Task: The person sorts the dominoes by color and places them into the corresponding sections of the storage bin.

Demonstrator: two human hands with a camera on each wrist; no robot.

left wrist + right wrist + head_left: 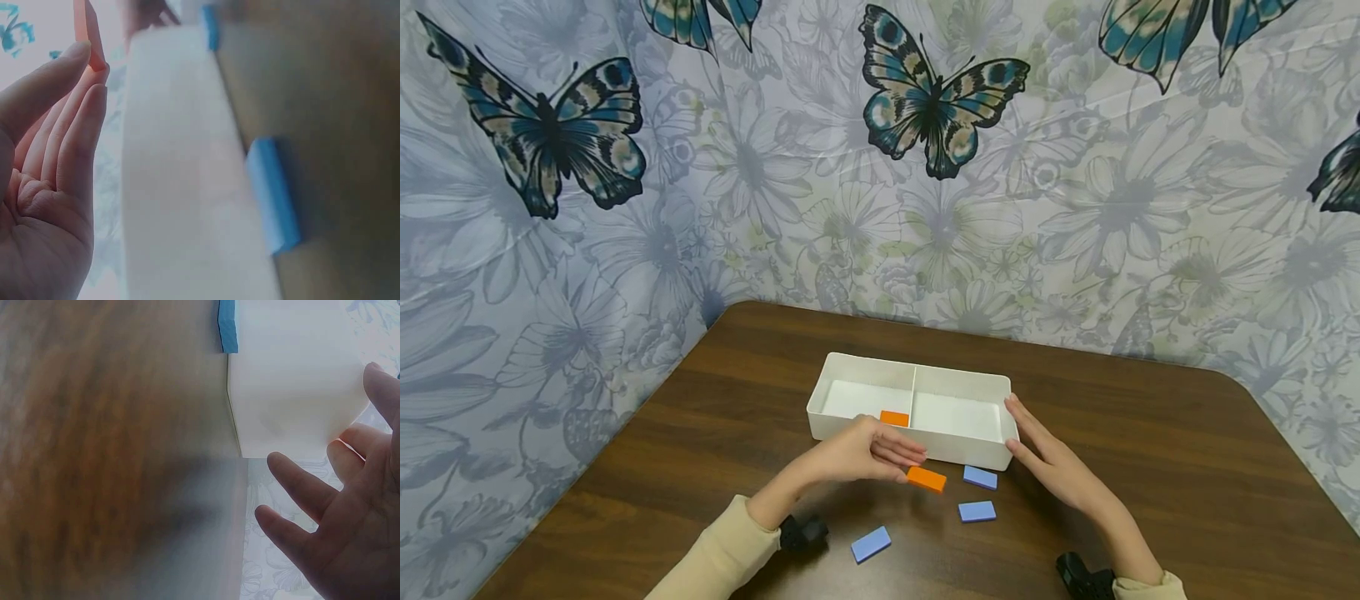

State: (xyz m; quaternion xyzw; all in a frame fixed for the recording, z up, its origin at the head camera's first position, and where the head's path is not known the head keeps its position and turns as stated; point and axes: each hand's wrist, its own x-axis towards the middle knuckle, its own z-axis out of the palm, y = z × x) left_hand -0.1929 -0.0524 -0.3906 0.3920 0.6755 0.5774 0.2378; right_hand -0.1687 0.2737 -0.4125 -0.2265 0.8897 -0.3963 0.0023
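Note:
My left hand (868,450) pinches an orange block (927,479) between thumb and fingertips, just in front of a white two-compartment box (859,367). In the left wrist view the same orange block (91,34) stands at the tip of the thumb. Another orange block (894,418) lies in the box's left compartment, beside the divider. My right hand (1063,467) is spread at the box's right end, fingertips right at its wall. Below the box are three blue blocks: one blue block (980,477) close to its front wall, a second (977,512) nearer me, a third (871,545) by my left wrist.
The brown wooden table (760,367) has rounded far corners. Behind it hangs a cloth (850,233) printed with butterflies and flowers. Both wrists wear black devices, one (803,532) at the left and one (1082,577) at the right.

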